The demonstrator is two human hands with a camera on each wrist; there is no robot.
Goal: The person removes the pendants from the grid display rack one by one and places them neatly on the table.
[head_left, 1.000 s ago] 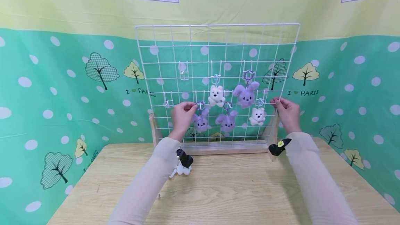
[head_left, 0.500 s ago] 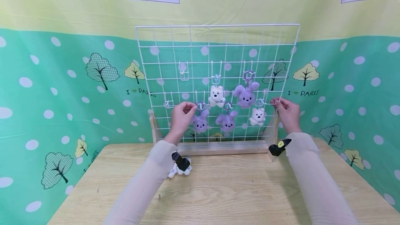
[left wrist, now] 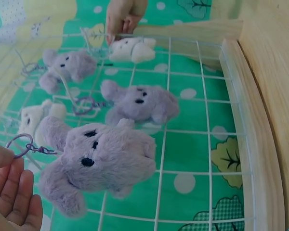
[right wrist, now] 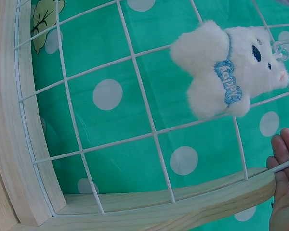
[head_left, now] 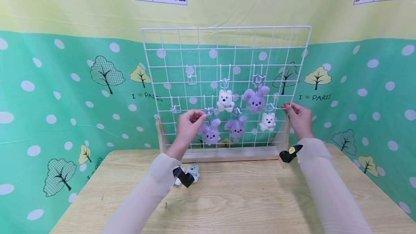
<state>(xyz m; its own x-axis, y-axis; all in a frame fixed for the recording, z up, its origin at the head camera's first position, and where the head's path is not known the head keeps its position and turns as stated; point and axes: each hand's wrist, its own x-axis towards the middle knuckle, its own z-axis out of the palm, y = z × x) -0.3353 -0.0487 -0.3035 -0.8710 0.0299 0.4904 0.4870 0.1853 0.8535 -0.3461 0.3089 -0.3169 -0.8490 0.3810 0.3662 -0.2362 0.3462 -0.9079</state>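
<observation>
Behind both grips hangs a green and yellow cloth (head_left: 78, 125) with dots and printed trees. Below them lies the wooden desk (head_left: 227, 198). Between the grips, and reaching above them, is the white wire grid (head_left: 226, 27) in its wooden stand (head_left: 234, 155). The right grip (head_left: 299, 116) is closed with thumb and fingers on the edge wire of this grid. The left grip (head_left: 188, 125) has thumb and finger together on the ring of one purple rabbit (left wrist: 106, 149), which hangs just below and to the right of this grip.

Farther right from the left grip is a second rabbit (head_left: 237, 127); a third rabbit (head_left: 255, 100) is higher. One white bear (head_left: 225, 100) hangs above and to the right of the left grip, another bear (head_left: 268, 122) just left of the right grip. On the desk, below the left grip, lie more white toys (head_left: 193, 172), partly hidden by the wrist camera (head_left: 183, 177).

Left of the left grip is a bare hook (head_left: 176, 109). The smallest is the clamped purple ring (left wrist: 31, 144) — whether it sits on a hook, I cannot tell.
</observation>
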